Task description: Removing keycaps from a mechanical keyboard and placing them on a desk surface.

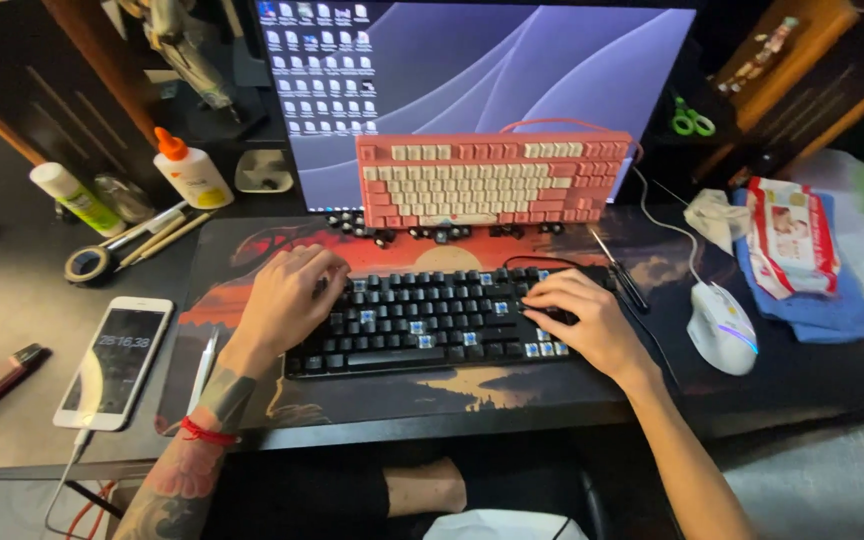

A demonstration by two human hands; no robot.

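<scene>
Evidently the step in hand is keycap work on the black keyboard (432, 318), which lies on the printed desk mat (252, 260) with several caps off and blue switches bare. The left hand (287, 298) rests curled over the keyboard's left end, fingers bent onto the keys; whether it pinches a cap I cannot tell. The right hand (582, 320) lies over the keyboard's right end, fingers loosely together on the keys, holding nothing visible. Behind the keyboard, loose black keycaps (432, 232) sit below a pink keyboard (492, 180) propped against the monitor (472, 70). A white mouse (720, 328) sits right of the keyboard, a phone (117, 362) left. Next would likely need a firm, straight pull on one cap.
</scene>
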